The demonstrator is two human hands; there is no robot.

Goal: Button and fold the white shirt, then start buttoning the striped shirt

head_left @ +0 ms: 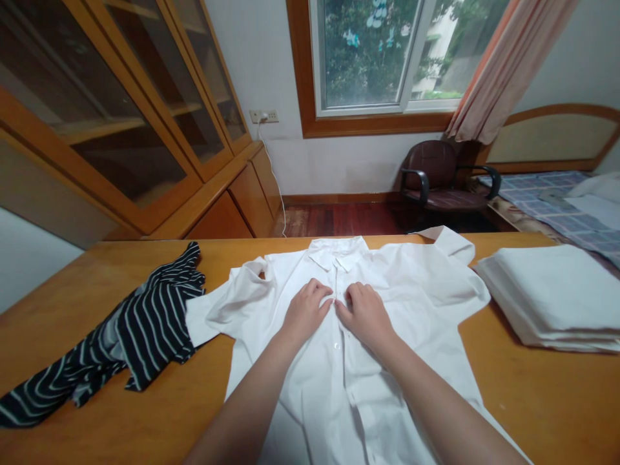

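1. White shirt: lies front up across the middle of the wooden table, with collar close to the far edge and hem out of view.
2. Left hand and right hand: meet over the front placket, below the collar, with curled fingers and with thumbs and forefingers drawn close. Pinching cloth, or merely touching: impossible to tell at this distance.
3. Probable handling: light, soft, easily creased, not fragile; best held by the placket edges for alignment, by both shoulders for lifting.
4. Striped garment: lies loosely crumpled toward the left edge, touching one cuff.
5. Folded white cloth: lies stacked toward the right edge, just beside the opposite sleeve.
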